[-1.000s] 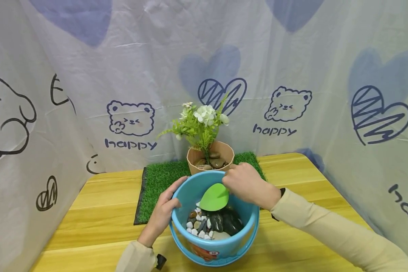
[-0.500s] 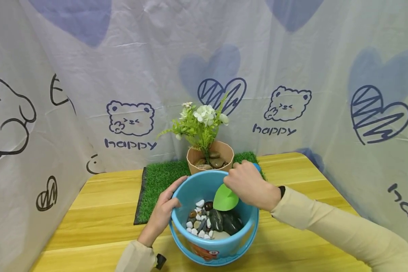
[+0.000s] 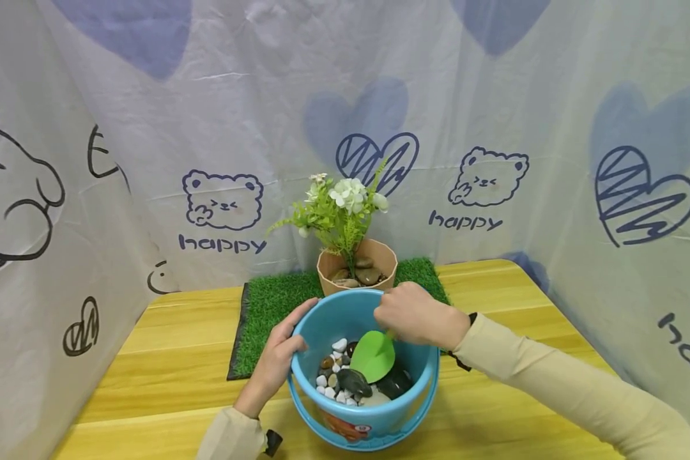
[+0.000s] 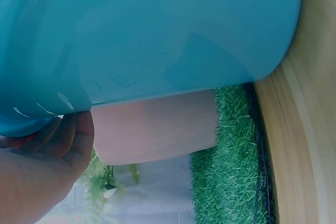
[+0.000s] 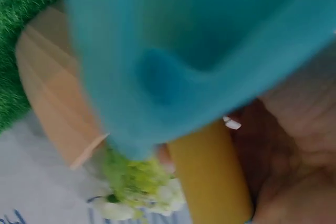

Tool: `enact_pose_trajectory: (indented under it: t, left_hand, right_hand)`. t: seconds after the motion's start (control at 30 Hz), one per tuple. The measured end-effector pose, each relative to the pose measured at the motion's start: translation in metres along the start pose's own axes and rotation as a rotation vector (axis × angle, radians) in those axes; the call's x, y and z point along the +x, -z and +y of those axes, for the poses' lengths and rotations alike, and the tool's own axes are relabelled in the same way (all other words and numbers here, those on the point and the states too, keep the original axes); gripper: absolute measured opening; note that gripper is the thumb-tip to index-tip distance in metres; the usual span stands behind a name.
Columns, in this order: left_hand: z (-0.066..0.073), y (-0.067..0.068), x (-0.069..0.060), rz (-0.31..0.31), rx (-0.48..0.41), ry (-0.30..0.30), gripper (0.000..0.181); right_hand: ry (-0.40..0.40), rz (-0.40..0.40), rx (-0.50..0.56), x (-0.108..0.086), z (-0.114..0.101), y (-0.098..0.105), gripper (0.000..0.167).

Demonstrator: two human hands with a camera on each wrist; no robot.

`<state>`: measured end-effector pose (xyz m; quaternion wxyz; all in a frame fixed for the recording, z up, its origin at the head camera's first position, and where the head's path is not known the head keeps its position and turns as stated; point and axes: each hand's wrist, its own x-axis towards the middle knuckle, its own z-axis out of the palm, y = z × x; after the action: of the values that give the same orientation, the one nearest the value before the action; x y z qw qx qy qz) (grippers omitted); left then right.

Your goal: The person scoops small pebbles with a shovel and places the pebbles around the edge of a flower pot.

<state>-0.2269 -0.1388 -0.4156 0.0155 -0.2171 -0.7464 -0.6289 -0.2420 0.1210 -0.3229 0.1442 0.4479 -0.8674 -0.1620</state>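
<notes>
A blue bucket [image 3: 345,412] stands on the table, holding small white and brown pebbles [image 3: 329,391] and larger black stones [image 3: 353,383]. My left hand [image 3: 274,358] grips its left rim, fingers outside; the left wrist view shows this hand [image 4: 52,156] at the bucket's rim [image 4: 31,124]. My right hand [image 3: 420,314], above the right side of the opening, is curled round the handle of a green shovel. The shovel's green blade [image 3: 374,356] lies among the black stones. In the right wrist view the yellow handle [image 5: 210,174] sits in the right hand [image 5: 289,166], blurred.
Behind the bucket, a tan pot [image 3: 329,267] with stones and white flowers [image 3: 349,195] stands on a green grass mat [image 3: 270,306]. The wooden table [image 3: 167,364] is bounded by printed white curtains [image 3: 253,115] at the back and sides.
The shovel blade has swung right, then down and left among the stones. One black stone has shifted left over the pebbles. My left hand has kept its grip on the rim.
</notes>
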Motion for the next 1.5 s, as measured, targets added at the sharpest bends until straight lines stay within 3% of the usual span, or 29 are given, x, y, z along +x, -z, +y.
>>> enact_pose_trajectory:
  t: [0.13,0.33,0.63,0.77,1.13,1.27,1.5]
  left_hand:
    - [0.0,0.0,0.0,0.0,0.003,-0.007,0.075]
    - [0.001,0.0,0.0,-0.006,0.008,-0.02,0.074]
    - [0.001,-0.001,-0.001,-0.001,-0.002,-0.016,0.073]
    - [0.002,-0.001,-0.001,0.005,-0.002,-0.012,0.073]
    - [0.0,-0.002,-0.001,-0.001,-0.013,0.0,0.074]
    - [0.001,-0.002,-0.001,0.002,-0.004,-0.003,0.074]
    - [0.0,-0.001,-0.001,0.002,0.005,-0.024,0.074]
  right_hand:
    - [0.059,-0.018,0.087,0.005,0.006,-0.009,0.054]
    - [0.154,-0.009,0.121,0.012,0.003,-0.024,0.024]
    - [0.175,-0.006,0.229,0.017,0.003,-0.031,0.015]
    - [0.17,-0.024,0.291,0.016,0.003,-0.03,0.004]
    - [0.133,-0.053,0.396,0.012,0.009,-0.025,0.013]
    - [0.101,-0.046,0.466,0.008,0.017,-0.021,0.015]
    - [0.081,-0.021,0.491,0.004,0.024,-0.019,0.016]
